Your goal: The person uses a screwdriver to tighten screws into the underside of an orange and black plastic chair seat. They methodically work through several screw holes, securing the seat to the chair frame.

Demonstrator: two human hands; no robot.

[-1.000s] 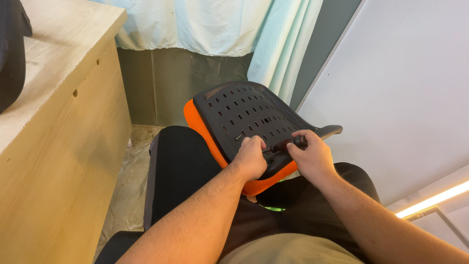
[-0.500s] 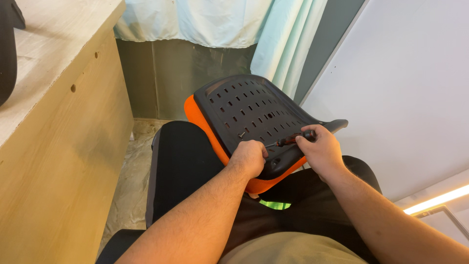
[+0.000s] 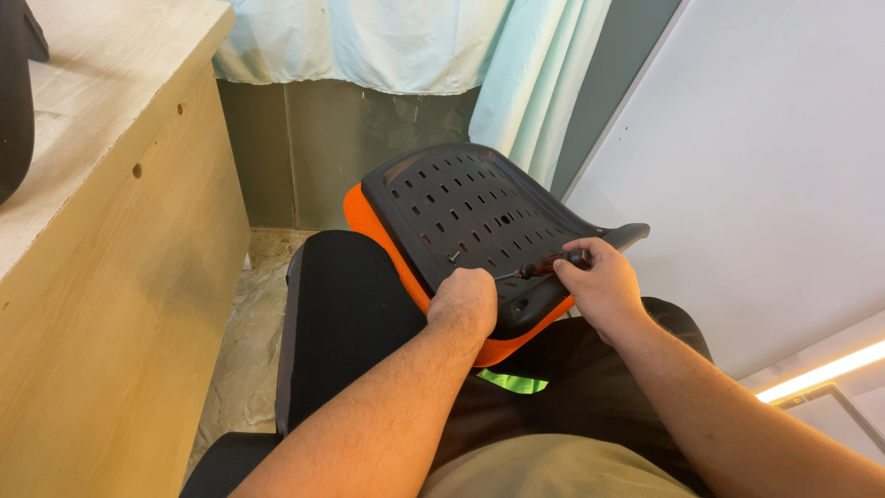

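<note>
A black perforated plastic seat shell (image 3: 466,203) with orange mesh padding (image 3: 364,217) along its edge lies tilted across my lap. My left hand (image 3: 466,302) is closed as a fist on the shell's near edge, and what it grips is hidden. My right hand (image 3: 604,288) holds a screwdriver (image 3: 544,267) with a dark red and black handle. Its thin shaft points left toward my left hand. A small screw (image 3: 454,255) stands in the shell just above my left hand.
A black chair cushion (image 3: 341,314) sits under the shell at the left. A light wooden cabinet (image 3: 120,277) fills the left side. Pale curtains (image 3: 461,46) hang behind, and a white wall panel (image 3: 756,166) stands at the right. A plastic-covered floor (image 3: 244,323) shows below.
My right hand has slid right along the shell's edge and now holds the screwdriver out with its shaft toward my left hand. My left hand has stayed put.
</note>
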